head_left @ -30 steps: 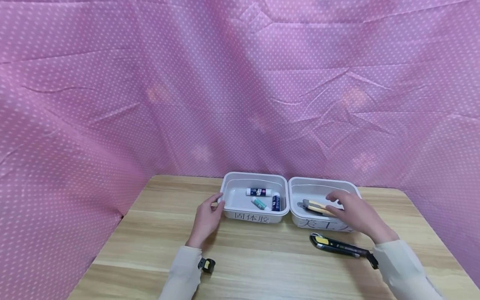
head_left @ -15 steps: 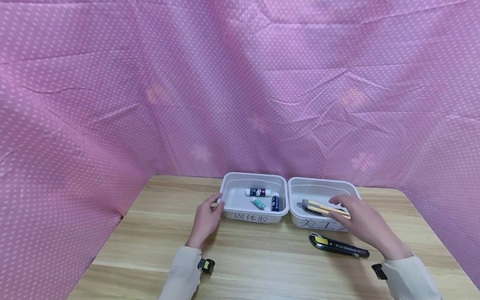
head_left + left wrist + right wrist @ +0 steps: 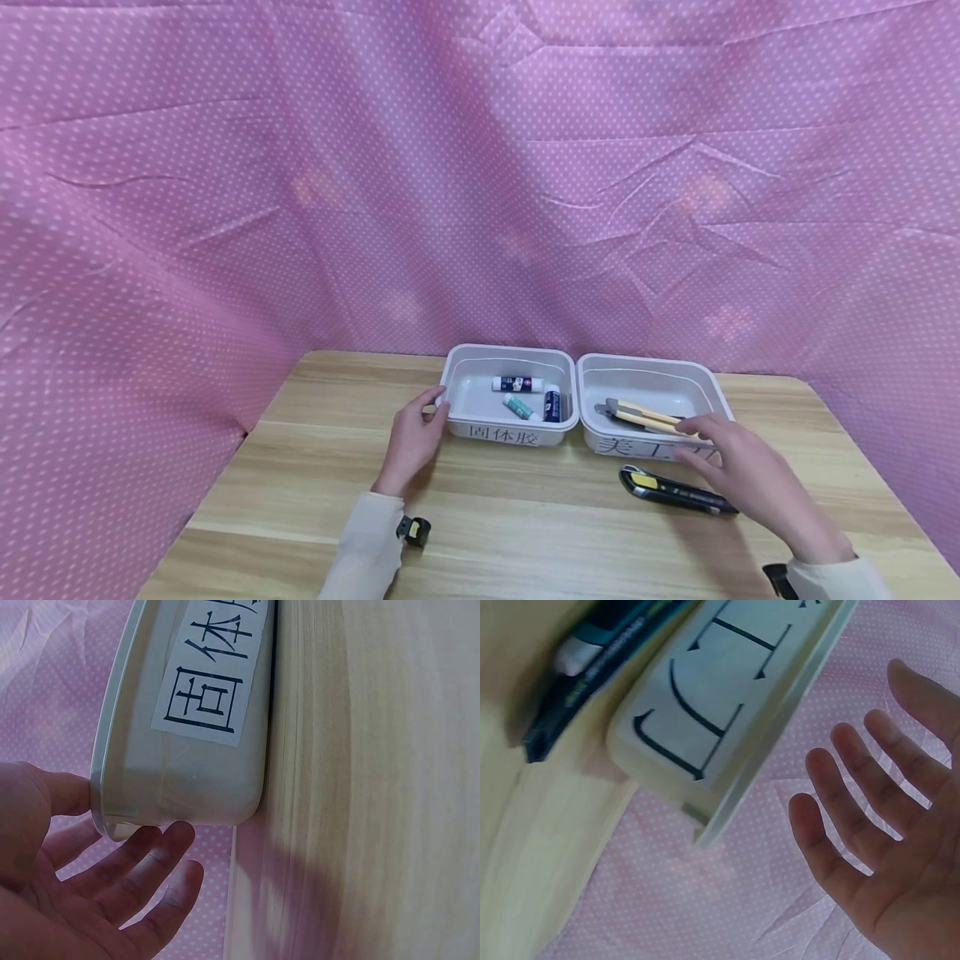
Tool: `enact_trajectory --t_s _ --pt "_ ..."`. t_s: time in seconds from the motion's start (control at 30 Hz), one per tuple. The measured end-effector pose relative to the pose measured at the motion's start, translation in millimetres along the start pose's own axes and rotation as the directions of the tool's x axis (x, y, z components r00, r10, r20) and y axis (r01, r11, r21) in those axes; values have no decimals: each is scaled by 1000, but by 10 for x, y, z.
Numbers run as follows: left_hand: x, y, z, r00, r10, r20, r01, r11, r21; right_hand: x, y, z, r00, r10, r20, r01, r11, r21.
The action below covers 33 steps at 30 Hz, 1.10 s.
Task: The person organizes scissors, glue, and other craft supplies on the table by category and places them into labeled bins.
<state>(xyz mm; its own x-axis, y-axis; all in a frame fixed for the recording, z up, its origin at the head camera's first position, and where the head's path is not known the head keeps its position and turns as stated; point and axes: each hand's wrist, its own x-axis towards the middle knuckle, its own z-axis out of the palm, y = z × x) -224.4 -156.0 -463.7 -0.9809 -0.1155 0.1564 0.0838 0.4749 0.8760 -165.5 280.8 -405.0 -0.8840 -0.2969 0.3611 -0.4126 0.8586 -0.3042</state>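
My left hand [image 3: 414,442] touches the left end of a white plastic bin [image 3: 202,776], thumb at the rim and loosely bent fingertips against the end wall. Inside this bin lie a dark blue and white glue stick [image 3: 516,384], another dark blue one [image 3: 552,405] and a small teal one [image 3: 518,407]. Holding nothing, my right hand [image 3: 907,825] hovers with spread fingers at the front right corner of a second white bin [image 3: 652,364]. A yellow utility knife [image 3: 647,417] lies in that bin, partly over a darker one. A black and yellow utility knife [image 3: 675,492] rests in front.
Both bins stand side by side at the back of the wooden table [image 3: 510,533], with printed paper labels on their fronts. A pink dotted cloth [image 3: 480,208] hangs behind and at the sides. Black camera straps are on both wrists.
My right hand has drawn back from over the right bin, toward the front right, leaving the yellow utility knife inside. My left hand and the glue sticks keep their places.
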Motion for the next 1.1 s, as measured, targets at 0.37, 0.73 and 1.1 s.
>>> enact_trajectory --t_s 0.37,0.73,1.1 --pt "-16 -23 -5 1000 2 6 -2 1000 -5 -198 121 154 999 -25 -25 24 999 -29" --pt "-9 -2 15 1000 17 -2 -17 1000 -12 -276 242 299 997 18 74 -17 1000 -11" --pt "-18 1 -4 1000 9 0 -9 1000 -8 -328 320 403 996 -12 85 15 999 -30"
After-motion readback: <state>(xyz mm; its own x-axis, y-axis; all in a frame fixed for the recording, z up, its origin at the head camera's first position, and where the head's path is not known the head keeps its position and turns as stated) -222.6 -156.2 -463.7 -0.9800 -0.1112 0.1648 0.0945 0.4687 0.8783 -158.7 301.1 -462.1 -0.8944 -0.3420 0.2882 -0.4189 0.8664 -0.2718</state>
